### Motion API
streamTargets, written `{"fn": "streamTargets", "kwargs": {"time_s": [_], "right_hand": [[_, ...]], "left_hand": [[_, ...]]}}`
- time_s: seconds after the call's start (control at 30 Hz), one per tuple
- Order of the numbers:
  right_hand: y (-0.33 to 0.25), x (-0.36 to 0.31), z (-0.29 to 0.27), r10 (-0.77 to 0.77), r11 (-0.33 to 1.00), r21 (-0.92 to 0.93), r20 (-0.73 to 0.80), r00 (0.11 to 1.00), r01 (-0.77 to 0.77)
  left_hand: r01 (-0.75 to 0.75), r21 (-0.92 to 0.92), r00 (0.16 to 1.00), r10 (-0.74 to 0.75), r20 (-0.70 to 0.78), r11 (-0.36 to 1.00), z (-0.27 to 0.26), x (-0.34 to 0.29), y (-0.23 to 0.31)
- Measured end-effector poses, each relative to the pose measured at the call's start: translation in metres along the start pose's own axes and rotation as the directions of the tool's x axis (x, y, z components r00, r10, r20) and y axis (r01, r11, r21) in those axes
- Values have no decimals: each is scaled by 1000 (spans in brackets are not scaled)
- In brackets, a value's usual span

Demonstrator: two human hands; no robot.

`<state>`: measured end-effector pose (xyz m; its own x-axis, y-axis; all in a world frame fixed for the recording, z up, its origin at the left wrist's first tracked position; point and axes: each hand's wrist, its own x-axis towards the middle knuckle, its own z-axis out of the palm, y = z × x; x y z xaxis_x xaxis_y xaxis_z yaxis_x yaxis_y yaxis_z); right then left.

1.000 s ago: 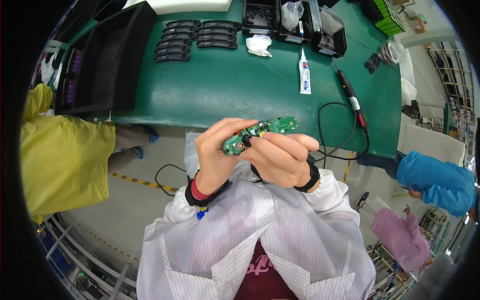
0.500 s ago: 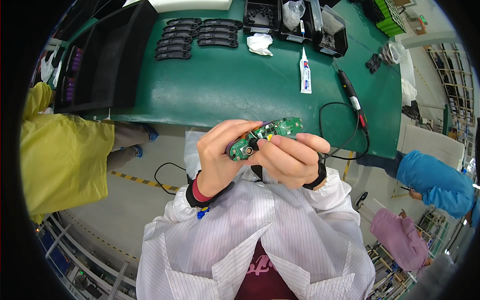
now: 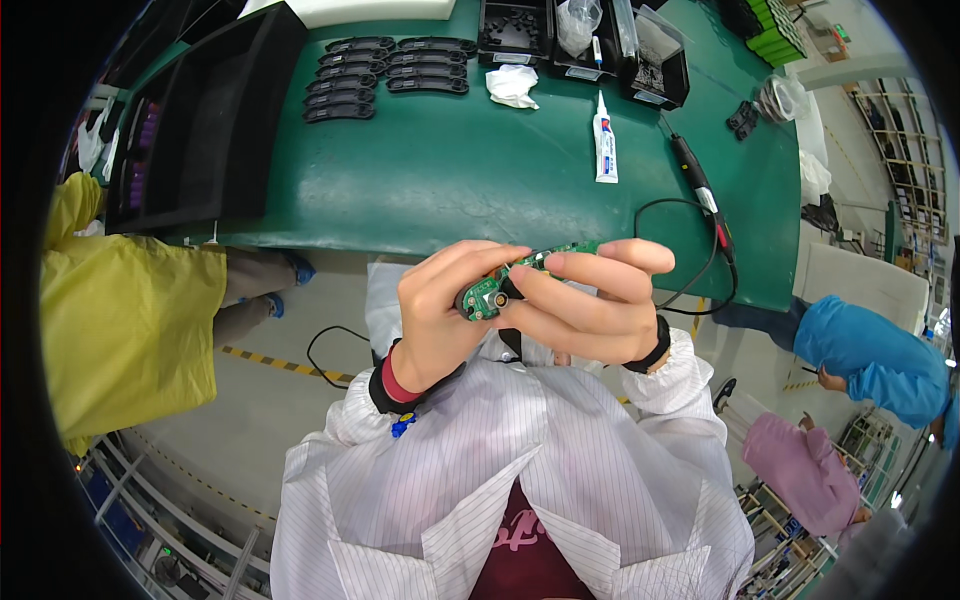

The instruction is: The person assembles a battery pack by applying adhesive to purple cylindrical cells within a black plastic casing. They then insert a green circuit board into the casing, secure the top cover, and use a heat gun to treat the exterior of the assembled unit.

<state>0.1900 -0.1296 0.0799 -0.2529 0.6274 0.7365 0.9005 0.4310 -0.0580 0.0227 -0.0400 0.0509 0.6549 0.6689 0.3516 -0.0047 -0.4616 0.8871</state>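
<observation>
A green circuit board assembly [image 3: 484,300] with a round metal connector at its near end is held up in front of my chest, short of the bench edge. My left hand [image 3: 437,298] is closed around its left side, thumb below and fingers over the top. The fingers of my right hand [image 3: 590,305] close over the board's right part, pinching near a small black piece next to the connector. Those fingers hide much of the board, and whatever small part lies between the fingertips cannot be made out.
On the green bench [image 3: 420,180] lie rows of black curved casings [image 3: 345,85], a crumpled white tissue [image 3: 512,86], a glue tube [image 3: 605,145] and a corded electric screwdriver [image 3: 700,185]. Black parts bins [image 3: 515,30] stand behind. A black rack [image 3: 235,120] fills the left. Co-workers stand either side.
My right hand has shifted slightly right and reaches further over the board, covering more of it. The yellow bit seen at its fingertips is now hidden. My left hand keeps its hold.
</observation>
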Motion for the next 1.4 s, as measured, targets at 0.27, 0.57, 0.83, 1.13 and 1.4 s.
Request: {"fn": "streamTargets", "kwargs": {"time_s": [0.27, 0.57, 0.83, 1.13, 1.4], "right_hand": [[5, -4, -2, -116, 993, 26, 50, 992, 115], [2, -9, 8, -189, 976, -125, -92, 978, 177], [3, -10, 3, -145, 985, -90, 48, 988, 149], [-14, -18, 5, -6, 971, -238, 0, 1000, 6], [-21, -20, 15, 80, 976, -201, -21, 997, -83]], "left_hand": [[77, -39, 997, -76, 29, 996, 3, -1, 3], [153, -77, 988, -151, 32, 985, 4, 0, 11], [206, -26, 978, -207, -16, 978, 7, -1, 11], [233, -17, 965, -234, -116, 972, 10, -6, 5], [248, -1, 959, -246, -140, 969, 13, -7, 0]]}}
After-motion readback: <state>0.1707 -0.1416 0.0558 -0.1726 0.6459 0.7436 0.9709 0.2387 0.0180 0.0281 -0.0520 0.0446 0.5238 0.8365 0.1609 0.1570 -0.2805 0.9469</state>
